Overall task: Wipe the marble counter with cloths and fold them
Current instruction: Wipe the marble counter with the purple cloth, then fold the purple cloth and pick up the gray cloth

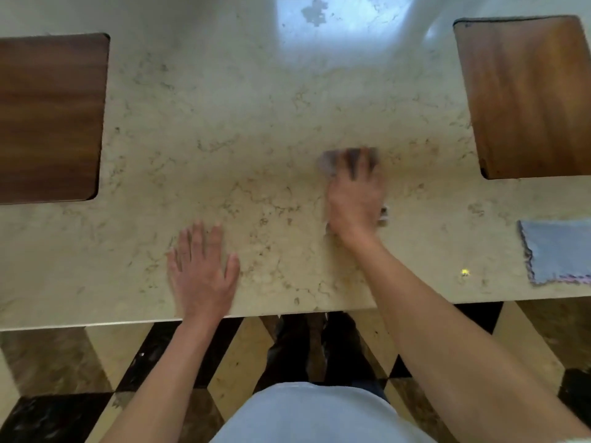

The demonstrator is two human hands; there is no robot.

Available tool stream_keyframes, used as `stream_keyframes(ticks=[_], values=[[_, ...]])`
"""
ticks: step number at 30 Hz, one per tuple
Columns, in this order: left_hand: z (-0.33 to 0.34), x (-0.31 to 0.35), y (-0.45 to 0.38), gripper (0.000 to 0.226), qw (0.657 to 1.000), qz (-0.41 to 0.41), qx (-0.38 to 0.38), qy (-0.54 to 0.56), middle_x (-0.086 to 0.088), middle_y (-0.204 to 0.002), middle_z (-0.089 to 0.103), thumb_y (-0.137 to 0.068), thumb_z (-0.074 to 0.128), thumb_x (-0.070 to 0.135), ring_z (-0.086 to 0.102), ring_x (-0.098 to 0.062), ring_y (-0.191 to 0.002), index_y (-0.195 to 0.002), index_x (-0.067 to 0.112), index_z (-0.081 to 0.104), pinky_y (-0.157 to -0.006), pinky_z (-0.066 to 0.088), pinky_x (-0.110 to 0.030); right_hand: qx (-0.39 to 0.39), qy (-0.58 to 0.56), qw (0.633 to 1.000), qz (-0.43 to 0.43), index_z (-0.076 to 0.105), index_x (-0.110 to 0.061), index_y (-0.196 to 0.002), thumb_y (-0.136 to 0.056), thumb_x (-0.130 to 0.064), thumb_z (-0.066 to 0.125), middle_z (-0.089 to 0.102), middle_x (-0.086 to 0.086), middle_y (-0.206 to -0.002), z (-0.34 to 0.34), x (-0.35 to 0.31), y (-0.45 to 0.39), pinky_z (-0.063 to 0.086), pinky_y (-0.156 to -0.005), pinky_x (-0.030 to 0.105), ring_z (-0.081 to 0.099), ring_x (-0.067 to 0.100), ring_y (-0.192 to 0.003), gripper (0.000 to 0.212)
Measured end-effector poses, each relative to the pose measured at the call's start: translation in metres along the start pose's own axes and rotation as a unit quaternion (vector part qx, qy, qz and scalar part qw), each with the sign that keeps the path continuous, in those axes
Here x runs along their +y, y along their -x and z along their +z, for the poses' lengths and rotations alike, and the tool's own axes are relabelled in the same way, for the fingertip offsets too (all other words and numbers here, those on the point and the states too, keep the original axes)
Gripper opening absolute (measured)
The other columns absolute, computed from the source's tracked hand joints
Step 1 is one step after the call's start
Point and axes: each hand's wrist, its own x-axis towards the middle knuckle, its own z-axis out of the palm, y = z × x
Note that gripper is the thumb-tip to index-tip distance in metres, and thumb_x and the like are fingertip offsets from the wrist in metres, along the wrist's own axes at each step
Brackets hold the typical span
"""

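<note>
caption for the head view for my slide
Right hand wipes the marble counter with a cloth; left hand rests flat.

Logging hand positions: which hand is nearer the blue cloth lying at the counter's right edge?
Right. The right hand works mid-counter, apart from the blue cloth; the left hand rests flat farther away, left of centre.

Bare marble counter [256, 123] mid-span, wooden boards left [48, 119] and right [527, 97], folded cloth [559, 251] near right edge

No text, label, brand or number can be read anywhere. The counter [256, 123] shows only marble veining.
</note>
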Motion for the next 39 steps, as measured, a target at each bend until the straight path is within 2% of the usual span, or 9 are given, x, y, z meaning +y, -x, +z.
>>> stream_keyframes(ticks=[3,6,8,12,18,22,26,32,39], values=[[0.001,-0.001,0.001,0.066,1.000,0.004,0.003,-0.002,-0.005,-0.169,0.006,-0.099,0.025,0.053,0.003,-0.026,-0.156,-0.159,0.029,0.010,-0.123,0.005,-0.052,-0.037,-0.015,0.983,-0.181,0.036,-0.029,-0.154,-0.104,-0.039,0.038,0.020,0.007,-0.167,0.014,-0.044,0.082,0.021,-0.122,0.057,0.010,0.033,-0.156,0.051],[0.001,-0.004,0.001,0.067,1.000,0.002,0.000,0.005,-0.004,-0.169,0.007,-0.098,0.026,0.054,0.004,-0.026,-0.156,-0.159,0.030,0.012,-0.123,0.006,-0.053,-0.044,-0.007,0.954,-0.297,0.043,-0.027,-0.151,-0.103,-0.033,0.047,0.027,0.009,-0.165,0.012,-0.014,0.148,0.029,-0.119,0.051,0.022,0.034,-0.153,0.049],[-0.002,-0.003,0.002,0.066,1.000,0.006,-0.006,0.014,-0.005,-0.169,0.008,-0.099,0.026,0.054,0.004,-0.026,-0.156,-0.158,0.030,0.014,-0.123,0.005,-0.053,-0.045,0.027,0.974,-0.221,0.038,-0.025,-0.154,-0.103,-0.034,0.044,0.022,0.011,-0.166,0.003,0.023,0.154,0.031,-0.118,0.051,0.018,0.032,-0.154,0.052],[-0.007,0.004,0.000,0.064,0.999,-0.010,-0.009,0.049,-0.008,-0.168,0.016,-0.097,0.030,0.050,0.008,-0.029,-0.155,-0.156,0.025,0.026,-0.123,0.005,-0.053,-0.044,0.023,0.995,0.089,0.029,-0.017,-0.156,-0.101,-0.034,0.037,0.024,0.017,-0.164,-0.010,0.029,0.138,0.038,-0.114,0.057,0.023,0.040,-0.150,0.058],[-0.030,0.059,0.008,0.047,0.967,-0.028,0.026,0.253,-0.011,-0.148,0.047,-0.098,0.056,0.028,0.037,-0.030,-0.140,-0.141,0.012,0.049,-0.115,0.027,-0.047,-0.131,-0.108,0.983,-0.066,0.022,-0.035,-0.158,-0.104,-0.048,0.022,0.006,0.003,-0.169,-0.027,0.010,0.158,0.010,-0.122,0.044,0.005,0.025,-0.155,0.055],[-0.035,0.100,0.012,0.036,0.945,-0.021,-0.035,0.326,0.001,-0.116,0.062,-0.095,0.059,0.026,0.051,-0.021,-0.112,-0.130,0.016,0.060,-0.096,0.044,-0.039,-0.052,-0.286,0.947,0.138,0.049,-0.011,-0.145,-0.104,-0.014,0.041,0.056,0.008,-0.142,-0.053,0.030,0.143,0.043,-0.109,0.038,0.052,0.023,-0.131,0.042],[-0.038,0.127,0.010,0.036,0.930,-0.075,-0.096,0.348,0.002,-0.099,0.064,-0.092,0.064,0.038,0.060,-0.019,-0.096,-0.119,0.014,0.063,-0.083,0.054,-0.038,-0.103,-0.273,0.940,0.174,0.055,-0.008,-0.136,-0.103,-0.017,0.048,0.065,0.012,-0.124,-0.067,0.030,0.114,0.048,-0.094,0.038,0.060,0.028,-0.115,0.035],[-0.039,0.138,0.005,0.023,0.927,-0.135,-0.141,0.320,-0.004,-0.077,0.064,-0.084,0.074,0.031,0.059,-0.020,-0.069,-0.076,0.016,0.058,-0.058,0.046,-0.033,-0.130,-0.190,0.961,0.155,0.058,-0.011,-0.118,-0.097,-0.015,0.056,0.067,0.011,-0.108,-0.067,0.009,0.090,0.053,-0.077,0.039,0.062,0.031,-0.097,0.021],[-0.057,0.116,0.012,0.021,0.867,-0.103,-0.173,0.456,-0.005,-0.074,0.048,-0.092,0.065,0.021,0.042,-0.017,-0.066,-0.080,0.011,0.050,-0.059,0.034,-0.030,-0.157,-0.316,0.905,0.237,0.055,-0.009,-0.093,-0.095,-0.011,0.057,0.061,0.009,-0.090,-0.078,0.038,0.077,0.042,-0.067,0.034,0.056,0.026,-0.084,0.003]])
